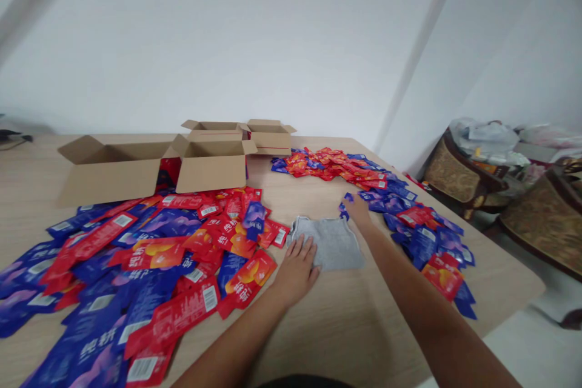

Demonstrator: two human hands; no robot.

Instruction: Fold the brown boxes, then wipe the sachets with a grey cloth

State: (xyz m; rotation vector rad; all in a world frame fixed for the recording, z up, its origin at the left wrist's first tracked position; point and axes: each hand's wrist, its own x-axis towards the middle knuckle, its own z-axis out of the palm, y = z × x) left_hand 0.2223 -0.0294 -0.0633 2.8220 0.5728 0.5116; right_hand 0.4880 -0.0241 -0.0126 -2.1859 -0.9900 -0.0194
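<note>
A grey cloth (334,245) lies flat on the table in front of me. My left hand (296,270) rests on its left edge, palm down with the fingers stretched out. Beyond the cloth's upper right corner, my right hand (357,209) has its fingers closed on a blue packet (344,206). To the right, blue packets (425,244) and red packets (443,276) lie in a long curved band. A large heap of red packets (152,253) and blue packets (107,297) spreads out on the left, close to my left hand.
Open cardboard boxes (211,171) stand at the back left of the wooden table (336,327), near the wall. More red packets (322,163) lie at the back. Past the table's right edge are patterned chairs (459,173), one with plastic bags (486,136) on it.
</note>
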